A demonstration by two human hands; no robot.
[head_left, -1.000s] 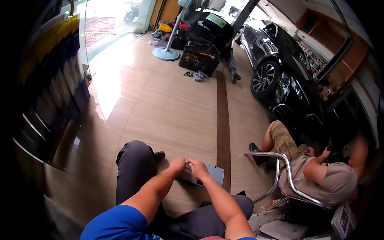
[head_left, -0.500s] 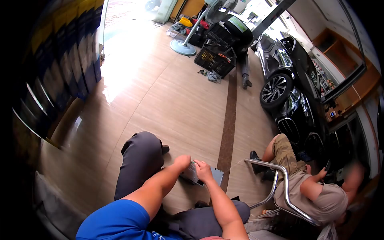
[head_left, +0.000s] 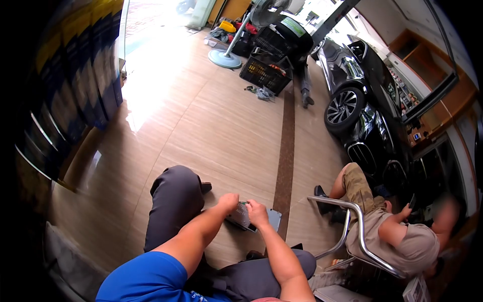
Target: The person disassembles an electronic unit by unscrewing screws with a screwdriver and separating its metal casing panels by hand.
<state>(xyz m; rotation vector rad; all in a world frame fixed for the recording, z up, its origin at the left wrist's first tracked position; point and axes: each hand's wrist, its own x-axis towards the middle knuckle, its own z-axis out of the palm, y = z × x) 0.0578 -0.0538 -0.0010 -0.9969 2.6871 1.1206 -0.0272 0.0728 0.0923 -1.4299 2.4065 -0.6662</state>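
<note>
A grey metal box [head_left: 240, 215] with a perforated-looking top lies low in front of me, between my knees. Above its far edge, my left hand [head_left: 229, 202] is closed, fingers curled. My right hand [head_left: 257, 213] is closed close beside it, over the box's right part. A small greenish piece [head_left: 244, 203] shows in the gap between the two hands; its kind is too small to make out. What each hand grips is hidden by the fingers. A flat grey metal part [head_left: 274, 220] sticks out to the right of my right hand.
On the right a person [head_left: 407, 246] sits on a metal-framed chair [head_left: 360, 226], holding a dark phone-like object. Beyond stands a black car [head_left: 370, 116]. Farther ahead are a fan base [head_left: 225, 59] and a black crate [head_left: 266, 73]. Boxed goods [head_left: 80, 75] line the left.
The view has shifted slightly. My hands stay close together over the metal box, with the greenish piece between them showing a little more.
</note>
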